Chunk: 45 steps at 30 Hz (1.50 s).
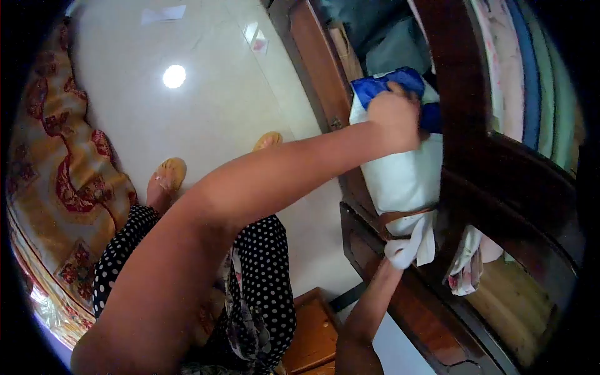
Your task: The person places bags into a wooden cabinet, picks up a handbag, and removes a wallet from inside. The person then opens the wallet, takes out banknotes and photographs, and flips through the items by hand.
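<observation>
- Wooden cabinet (469,159): biggest thing here; we see it standing open, folded cloths (530,75) upright inside.
- Patterned bedspread (47,112): across the floor (206,106), well apart from the cabinet.
- White-and-blue bundle (403,178): at the cabinet's opening, between both hands. We judge the step as handling it there; shifting it would call for support at both ends.
- Left hand (395,119): on the bundle's blue part, fingers curled in narrow, seemingly gripping (blurry, moving on).
- Right hand (390,267): by the bundle's other end, mostly behind a white loop (405,250); we can't tell its fingers' state.
</observation>
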Available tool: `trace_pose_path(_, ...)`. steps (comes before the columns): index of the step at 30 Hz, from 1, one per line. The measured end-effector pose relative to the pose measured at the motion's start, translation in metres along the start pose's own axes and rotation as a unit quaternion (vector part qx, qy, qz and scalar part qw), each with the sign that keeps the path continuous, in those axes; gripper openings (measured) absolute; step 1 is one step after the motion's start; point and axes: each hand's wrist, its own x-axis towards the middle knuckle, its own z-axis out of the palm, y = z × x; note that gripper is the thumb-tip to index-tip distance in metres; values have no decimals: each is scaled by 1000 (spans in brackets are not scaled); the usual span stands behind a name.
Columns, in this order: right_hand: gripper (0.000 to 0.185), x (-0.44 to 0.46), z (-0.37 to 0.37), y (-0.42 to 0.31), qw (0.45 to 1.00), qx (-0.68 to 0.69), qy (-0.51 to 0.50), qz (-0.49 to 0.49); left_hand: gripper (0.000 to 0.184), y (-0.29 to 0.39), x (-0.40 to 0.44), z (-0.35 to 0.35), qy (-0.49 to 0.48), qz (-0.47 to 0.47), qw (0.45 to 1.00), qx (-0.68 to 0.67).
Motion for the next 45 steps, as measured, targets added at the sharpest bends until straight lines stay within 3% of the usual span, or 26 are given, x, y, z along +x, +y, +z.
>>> trace_pose_path(2,34,12,9,-7,967,-20,-74,-242,40,-1,30,43,-93,-36,994,54)
trace_pose_path(3,37,17,13,-11,916,-23,-115,-384,37,-5,37,55,-124,-49,988,74)
trace_pose_path(4,36,22,19,-7,915,-41,-92,-389,28,-2,33,47,-104,5,990,91)
trace_pose_path(5,36,29,23,3,943,-72,-40,-322,21,3,29,39,-87,63,989,106)
trace_pose_path(7,36,50,28,29,984,-138,60,-92,20,20,34,26,-134,19,989,61)
trace_pose_path(8,36,54,30,38,983,-158,88,-26,20,25,39,19,-171,-26,985,22)
trace_pose_path(10,36,56,30,48,975,-181,120,41,20,26,59,23,-152,-1,988,5)
trace_pose_path(13,35,50,25,52,970,-196,133,53,22,18,95,50,-91,63,992,-59)
trace_pose_path(16,35,45,26,49,967,-201,145,55,25,-8,89,80,14,207,977,-56)
trace_pose_path(18,35,41,30,48,966,-201,155,53,29,6,54,29,-225,-17,970,92)
trace_pose_path(22,34,30,43,42,963,-205,170,42,32,-2,38,17,-224,-14,969,105)
trace_pose_path(24,34,24,51,46,961,-213,174,33,36,-4,34,3,-70,231,942,233)
trace_pose_path(25,34,23,55,44,961,-211,179,26,47,-12,37,2,-132,209,948,200)
trace_pose_path(26,34,20,60,41,959,-217,180,19,47,-27,37,2,-132,209,948,200)
trace_pose_path(28,34,21,63,42,956,-224,187,14,62,-59,34,11,-191,206,953,-115)
trace_pose_path(29,33,22,65,41,956,-225,189,16,72,-69,34,14,-165,258,942,-138)
trace_pose_path(30,33,23,63,44,954,-229,191,20,72,-66,31,13,-165,259,942,-136)
trace_pose_path(32,33,30,61,46,954,-226,195,33,72,-54,24,2,-179,164,968,-66)
trace_pose_path(37,33,41,56,53,948,-239,204,49,61,-33,33,5,-201,84,973,-70)
trace_pose_path(39,33,45,57,55,947,-243,207,49,57,-31,41,10,-259,52,964,-37)
trace_pose_path(43,32,54,52,69,945,-250,206,37,48,-48,75,76,-269,74,960,-26)
trace_pose_path(45,32,59,48,75,943,-263,203,37,41,-61,95,120,-294,148,943,47)
